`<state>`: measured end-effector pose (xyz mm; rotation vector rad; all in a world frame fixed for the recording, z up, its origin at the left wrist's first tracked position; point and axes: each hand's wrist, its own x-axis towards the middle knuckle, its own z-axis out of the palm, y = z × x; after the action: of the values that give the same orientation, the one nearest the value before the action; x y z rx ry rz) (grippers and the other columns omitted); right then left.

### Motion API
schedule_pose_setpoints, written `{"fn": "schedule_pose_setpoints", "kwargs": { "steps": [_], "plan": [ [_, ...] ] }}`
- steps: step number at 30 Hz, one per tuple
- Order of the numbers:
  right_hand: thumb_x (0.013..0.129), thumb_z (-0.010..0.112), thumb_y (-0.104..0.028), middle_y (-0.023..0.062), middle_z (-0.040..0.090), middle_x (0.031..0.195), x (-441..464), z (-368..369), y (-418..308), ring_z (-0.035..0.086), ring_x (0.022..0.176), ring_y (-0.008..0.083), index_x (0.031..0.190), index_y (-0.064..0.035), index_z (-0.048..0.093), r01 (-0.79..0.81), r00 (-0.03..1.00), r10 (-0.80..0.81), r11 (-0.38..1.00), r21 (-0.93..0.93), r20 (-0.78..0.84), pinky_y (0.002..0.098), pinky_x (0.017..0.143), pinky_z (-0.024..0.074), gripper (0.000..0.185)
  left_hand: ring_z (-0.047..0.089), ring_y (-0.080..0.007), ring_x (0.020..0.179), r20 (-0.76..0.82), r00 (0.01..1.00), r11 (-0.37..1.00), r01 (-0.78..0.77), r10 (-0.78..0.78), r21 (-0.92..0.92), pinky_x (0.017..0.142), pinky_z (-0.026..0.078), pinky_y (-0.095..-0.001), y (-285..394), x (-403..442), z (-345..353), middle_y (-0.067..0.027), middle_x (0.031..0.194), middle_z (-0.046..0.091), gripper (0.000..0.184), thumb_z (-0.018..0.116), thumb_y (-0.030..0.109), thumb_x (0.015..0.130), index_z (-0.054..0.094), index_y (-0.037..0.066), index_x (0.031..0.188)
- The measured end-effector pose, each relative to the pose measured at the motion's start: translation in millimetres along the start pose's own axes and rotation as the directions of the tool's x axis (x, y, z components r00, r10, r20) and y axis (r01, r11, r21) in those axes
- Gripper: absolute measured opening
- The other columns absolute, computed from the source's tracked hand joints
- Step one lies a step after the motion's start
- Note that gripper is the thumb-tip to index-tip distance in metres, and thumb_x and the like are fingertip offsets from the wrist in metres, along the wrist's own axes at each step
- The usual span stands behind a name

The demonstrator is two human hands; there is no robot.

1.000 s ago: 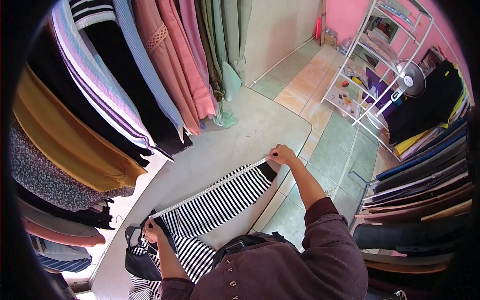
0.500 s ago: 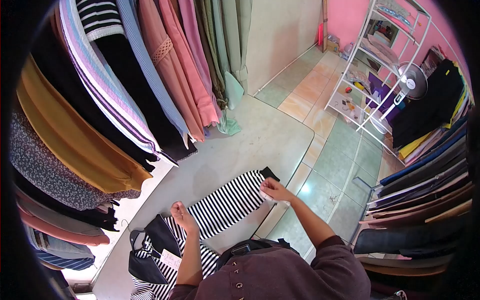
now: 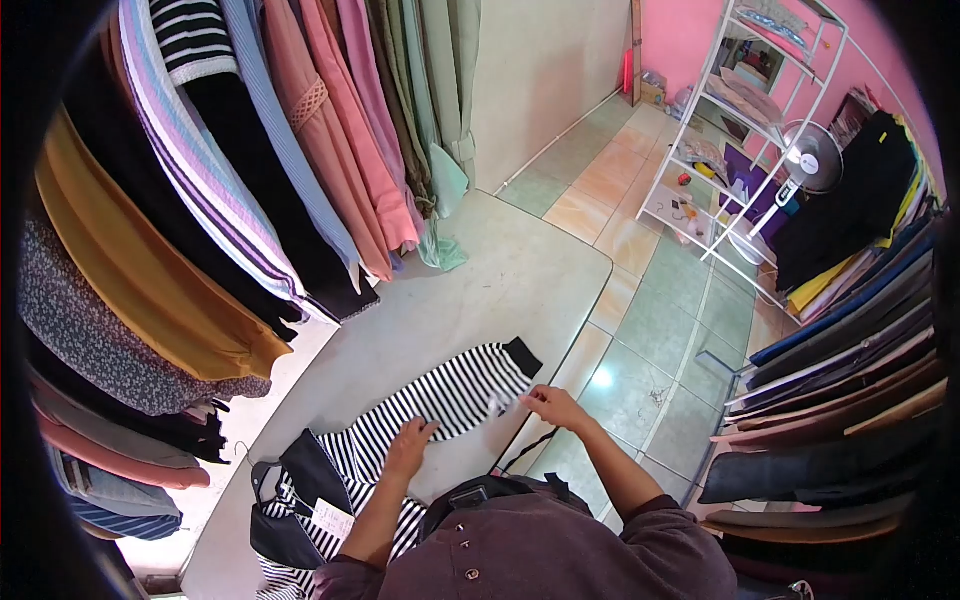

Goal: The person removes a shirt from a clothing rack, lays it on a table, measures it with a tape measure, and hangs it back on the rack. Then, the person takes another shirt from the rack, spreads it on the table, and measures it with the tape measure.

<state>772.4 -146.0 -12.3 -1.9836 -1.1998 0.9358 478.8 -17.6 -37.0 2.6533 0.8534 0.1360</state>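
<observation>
Since the earlier frames, the left hand (image 3: 408,448) has slid along toward the cuff and the right hand (image 3: 556,408) has drawn down off it; the tape, stretched along the sleeve a second ago, is no longer taut there. The striped top (image 3: 450,395) lies on the pale table (image 3: 480,270), its sleeve reaching across to a black cuff (image 3: 522,357) near the edge. The left hand is over the sleeve's lower side; whether its fingers grip anything, I cannot tell. The right hand's fingertips are pinched together on a pale strip (image 3: 497,404), blurred, probably the tape. A hanger (image 3: 260,482) and a tag (image 3: 333,518) are at the top's collar end.

The table's bare, faintly marked surface runs up to a white partition (image 3: 560,90). Beyond its rounded corner, green and orange tiles (image 3: 655,320) cover the floor, and a white rack (image 3: 688,110) and a fan (image 3: 808,160) stand before a pink wall (image 3: 685,40). Clothes hang along both sides.
</observation>
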Motion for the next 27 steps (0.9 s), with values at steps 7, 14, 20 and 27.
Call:
{"fn": "schedule_pose_setpoints", "kwargs": {
  "steps": [7, 14, 20, 27],
  "plan": [
    [0.083, 0.053, -0.045, 0.0021, 0.053, 0.075, -4.2, -37.7, -28.0, 0.051, 0.059, 0.0095, 0.090, -0.0063, 0.052, -0.418, 0.900, 0.233, 0.699, 0.581, 0.368, 0.0217, 0.048, 0.0407, 0.039, 0.053, -0.0206, 0.088, 0.247, 0.957, 0.919, 0.049, -0.156, 0.391, 0.065, 0.048, -0.0347, -2.7, -61.4, -73.1, -0.0061, 0.093, 0.051, 0.028, 0.056, 0.012, 0.070, 0.064, 0.022, 0.095],
    [0.088, 0.046, -0.040, -0.0013, 0.051, 0.077, 0.0, -3.2, -53.9, 0.048, 0.064, 0.0077, 0.087, -0.0100, 0.055, -0.386, 0.886, 0.082, 0.676, 0.627, 0.456, 0.0213, 0.053, 0.0403, 0.031, 0.061, -0.0288, 0.083, 0.547, 0.678, 0.864, 0.296, -0.490, 0.408, 0.073, 0.047, -0.0399, -8.5, -58.9, -68.3, -0.0143, 0.084, 0.064, 0.052, 0.059, 0.056, 0.067, 0.068, 0.007, 0.082],
    [0.091, 0.039, -0.039, -0.0018, 0.051, 0.077, 10.8, 72.2, -59.5, 0.048, 0.064, 0.0065, 0.091, -0.0112, 0.051, -0.426, 0.867, 0.134, 0.701, 0.573, 0.480, 0.0221, 0.053, 0.0397, 0.031, 0.057, -0.0235, 0.064, -0.035, 0.969, 0.847, 0.196, -0.244, -0.495, 0.060, 0.046, -0.0332, 34.0, 1.1, -43.6, -0.0104, 0.070, 0.056, 0.019, 0.059, 0.023, 0.079, 0.064, 0.004, 0.084],
    [0.091, 0.030, -0.046, 0.0046, 0.050, 0.077, 4.8, 94.9, -67.8, 0.048, 0.061, 0.0093, 0.108, -0.0077, 0.036, -0.201, 0.952, 0.033, 0.815, 0.543, 0.303, 0.0220, 0.048, 0.0391, 0.042, 0.056, -0.0081, 0.061, 0.268, 0.867, 0.227, 0.386, -0.420, -0.894, 0.057, 0.043, -0.0220, 53.8, 33.9, -7.5, -0.0082, 0.070, 0.063, 0.020, 0.060, 0.021, 0.082, 0.065, 0.003, 0.087]
  ]
}}
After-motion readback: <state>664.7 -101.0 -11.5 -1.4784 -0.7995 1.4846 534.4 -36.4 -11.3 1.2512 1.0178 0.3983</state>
